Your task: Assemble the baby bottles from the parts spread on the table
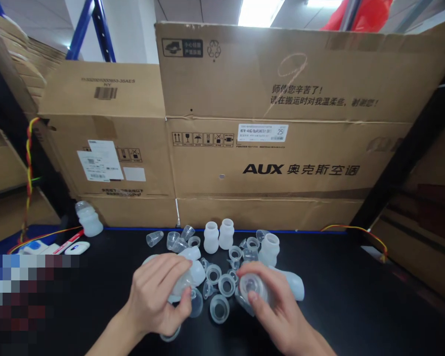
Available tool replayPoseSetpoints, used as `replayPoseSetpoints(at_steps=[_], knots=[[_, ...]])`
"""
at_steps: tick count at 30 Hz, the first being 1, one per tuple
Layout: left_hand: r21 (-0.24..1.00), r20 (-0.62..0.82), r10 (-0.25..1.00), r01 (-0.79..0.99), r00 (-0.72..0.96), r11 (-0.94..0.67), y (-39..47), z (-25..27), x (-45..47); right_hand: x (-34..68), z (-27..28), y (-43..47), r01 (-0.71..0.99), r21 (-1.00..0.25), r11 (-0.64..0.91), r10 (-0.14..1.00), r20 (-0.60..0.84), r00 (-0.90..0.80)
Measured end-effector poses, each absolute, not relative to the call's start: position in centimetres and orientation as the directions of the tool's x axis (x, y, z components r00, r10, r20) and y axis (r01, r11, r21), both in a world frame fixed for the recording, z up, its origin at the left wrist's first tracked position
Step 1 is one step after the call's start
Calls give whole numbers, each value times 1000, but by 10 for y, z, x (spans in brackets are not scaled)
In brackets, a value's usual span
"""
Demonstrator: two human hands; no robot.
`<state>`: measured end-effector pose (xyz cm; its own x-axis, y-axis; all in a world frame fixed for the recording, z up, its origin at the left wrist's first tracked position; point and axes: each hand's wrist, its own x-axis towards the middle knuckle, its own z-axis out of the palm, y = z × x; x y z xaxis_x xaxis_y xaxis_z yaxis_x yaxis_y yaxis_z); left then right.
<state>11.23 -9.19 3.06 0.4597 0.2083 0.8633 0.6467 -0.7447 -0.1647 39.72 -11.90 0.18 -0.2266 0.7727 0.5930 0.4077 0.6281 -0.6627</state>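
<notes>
From the loose rings (227,294), two open-mouthed frosted bottles (211,240) stand at twelve o'clock, contents out of sight; a capped bottle (92,222) sits at ten. At nine, the left hand (157,291), knuckles up, curls around a translucent piece (181,285). At three, the right hand (276,296) grips a clear, round-rimmed piece (250,283), thumb on its rim.

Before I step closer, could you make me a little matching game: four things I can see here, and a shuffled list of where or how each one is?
1. Right hand
2. Capped bottle
3. AUX lettering
4. Two neighbouring bottles

A. black print on cardboard
B. upright, mouths open, near the middle of the table's back edge
C. holding a clear round piece
D. beside the dark post at picture left

Pairs: 1-C, 2-D, 3-A, 4-B
</notes>
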Motion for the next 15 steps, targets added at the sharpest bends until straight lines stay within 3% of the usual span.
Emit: replayPoseSetpoints(at_steps=[9, 15], knots=[[-168, 817, 167, 503, 552, -848, -92, 19, 127, 363, 0, -126, 481, -629, 611, 790, 448, -419], [-199, 770, 149, 455, 621, -868, -100, 14, 131, 355, -10, -126, 487, -470, 736, 663, 646, -378]])
